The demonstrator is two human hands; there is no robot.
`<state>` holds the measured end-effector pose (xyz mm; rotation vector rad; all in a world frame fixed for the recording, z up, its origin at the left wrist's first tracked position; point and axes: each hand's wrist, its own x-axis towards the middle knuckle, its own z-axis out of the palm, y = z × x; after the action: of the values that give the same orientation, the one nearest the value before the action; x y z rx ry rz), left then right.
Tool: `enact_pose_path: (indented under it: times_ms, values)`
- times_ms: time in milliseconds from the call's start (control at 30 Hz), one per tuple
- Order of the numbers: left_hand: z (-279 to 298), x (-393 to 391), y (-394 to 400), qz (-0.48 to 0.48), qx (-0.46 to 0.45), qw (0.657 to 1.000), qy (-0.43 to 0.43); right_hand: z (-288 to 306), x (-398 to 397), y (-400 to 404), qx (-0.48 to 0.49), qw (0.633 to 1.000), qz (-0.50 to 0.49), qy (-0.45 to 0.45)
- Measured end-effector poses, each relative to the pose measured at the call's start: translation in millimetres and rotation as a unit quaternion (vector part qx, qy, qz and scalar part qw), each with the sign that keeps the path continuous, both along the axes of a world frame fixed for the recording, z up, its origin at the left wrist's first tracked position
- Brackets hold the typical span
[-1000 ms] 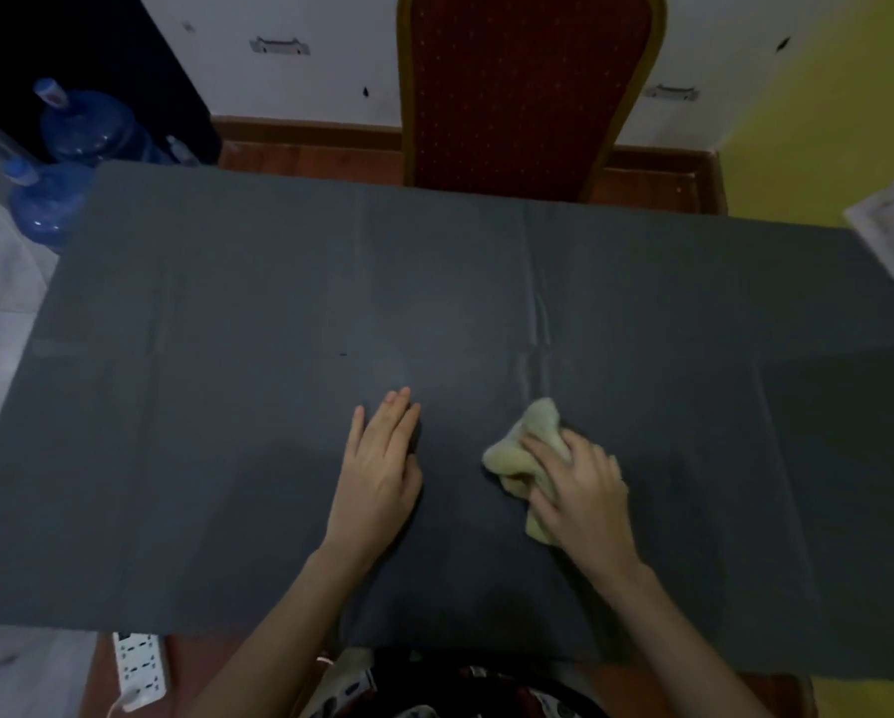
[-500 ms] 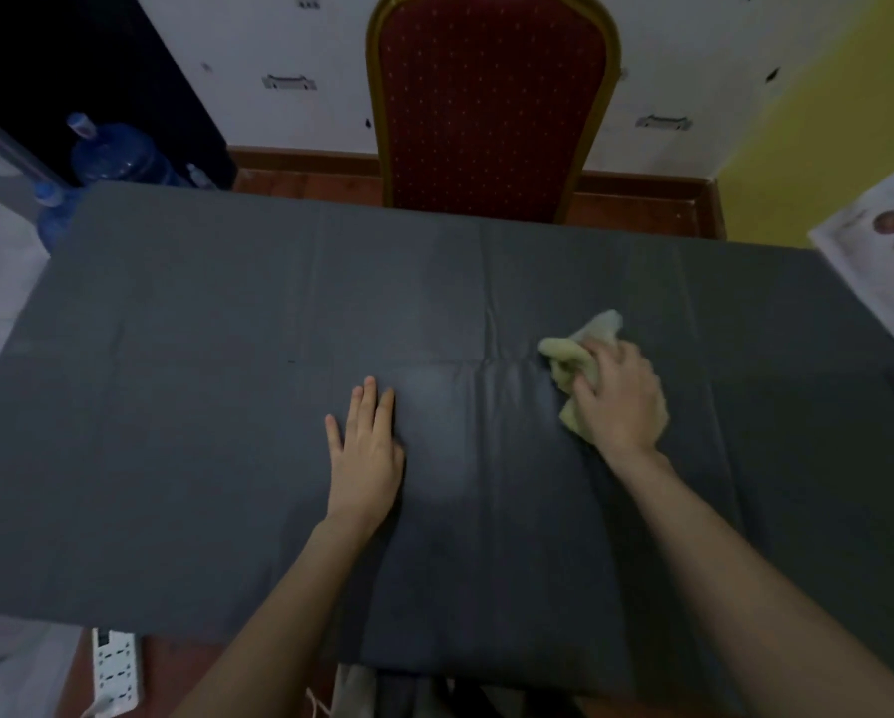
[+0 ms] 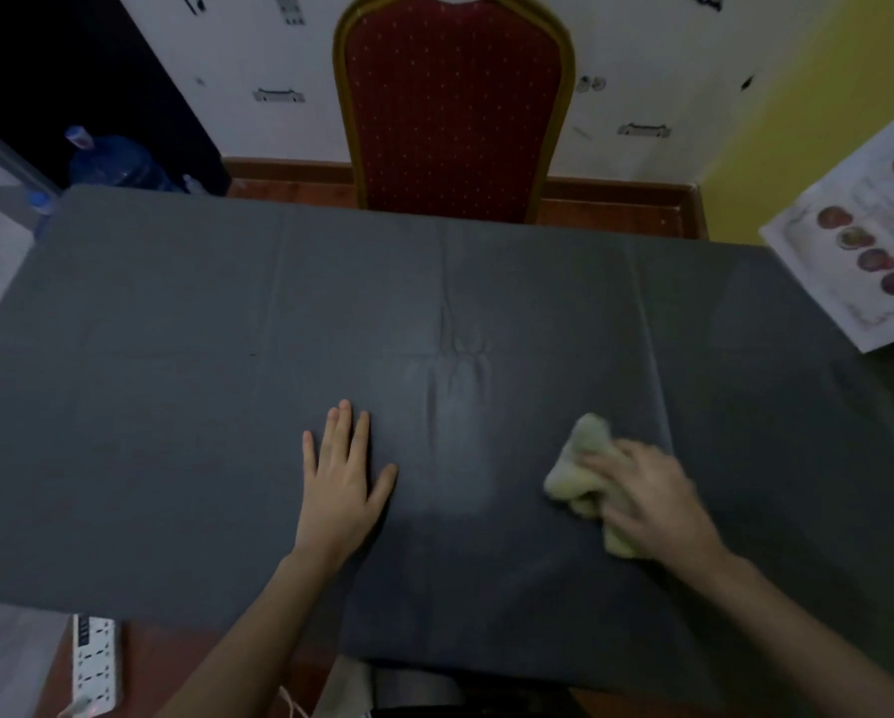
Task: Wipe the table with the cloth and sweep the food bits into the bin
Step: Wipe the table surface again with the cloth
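Grey-covered table [image 3: 175, 406] fills most of frame, creased at centre w/ a paler wiped patch. Cloth [image 3: 584, 479], pale yellow-green & crumpled, lies lower right of centre; right hand [image 3: 652, 500], blurred, grips it on top. Left hand [image 3: 343, 479] flat on table, fingers straight. Red chair [image 3: 452, 106] top centre, water bottle [image 3: 115, 163] upper left, printed sheet [image 3: 859, 251] right edge, power strip [image 3: 95, 660] lower left.

Two hands (left hand [image 3: 343, 484], right hand [image 3: 652, 502]), one cloth [image 3: 582, 479], one table [image 3: 175, 406], one chair [image 3: 452, 106], one power strip [image 3: 94, 665], two water jugs [image 3: 115, 163].
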<state>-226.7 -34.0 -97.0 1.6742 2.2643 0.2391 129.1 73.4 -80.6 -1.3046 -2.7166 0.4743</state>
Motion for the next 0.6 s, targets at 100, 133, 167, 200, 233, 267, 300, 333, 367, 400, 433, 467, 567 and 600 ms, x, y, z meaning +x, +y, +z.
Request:
enact_pose_path:
  times_ms: [100, 133, 167, 200, 233, 267, 300, 333, 367, 400, 433, 467, 567, 600]
  values:
    - [3, 5, 3, 0.013, 0.000, 1.000, -0.007, 7, 23, 43, 0.014, 0.985, -0.171, 0.010]
    - [4, 5, 4, 0.019, -0.001, 1.000, -0.010, 7, 19, 57, 0.024, 0.977, -0.213, 0.010]
    - [5, 5, 5, 0.025, -0.002, 1.000, -0.012, 8, 9, 70, 0.033, 0.970, -0.242, 0.011]
    - [6, 5, 6, 0.029, -0.003, 0.999, -0.013, 8, -5, 81, 0.036, 0.964, -0.262, 0.011]
    - [7, 5, 7, 0.030, -0.005, 0.999, -0.015, 7, -22, 91, 0.035, 0.960, -0.276, 0.010]
    - [8, 5, 8, 0.028, -0.004, 0.999, -0.017, 6, -41, 98, 0.031, 0.957, -0.289, 0.013]
    - [9, 4, 9, 0.026, -0.001, 0.999, -0.019, 6, -61, 102, 0.026, 0.955, -0.294, 0.021]
    - [10, 3, 11, 0.024, 0.005, 0.999, -0.023, 5, -83, 104, 0.021, 0.958, -0.285, 0.034]
    - [12, 1, 13, 0.026, 0.009, 0.999, -0.026, 4, -105, 102, 0.015, 0.964, -0.262, 0.047]
    - [12, -2, 16, 0.030, 0.012, 0.999, -0.030, 4, -126, 97, 0.012, 0.972, -0.230, 0.050]
    - [13, -5, 19, 0.034, 0.012, 0.999, -0.033, 4, -145, 89, 0.014, 0.981, -0.191, 0.045]
    - [13, -9, 23, 0.036, 0.012, 0.999, -0.034, 4, -160, 80, 0.019, 0.988, -0.148, 0.038]
    - [15, -20, 35, 0.028, 0.025, 0.999, -0.040, 5, -185, 47, 0.027, 0.999, -0.041, 0.021]
    - [15, -24, 39, 0.021, 0.029, 0.998, -0.043, 5, -184, 36, 0.022, 0.999, -0.018, 0.019]
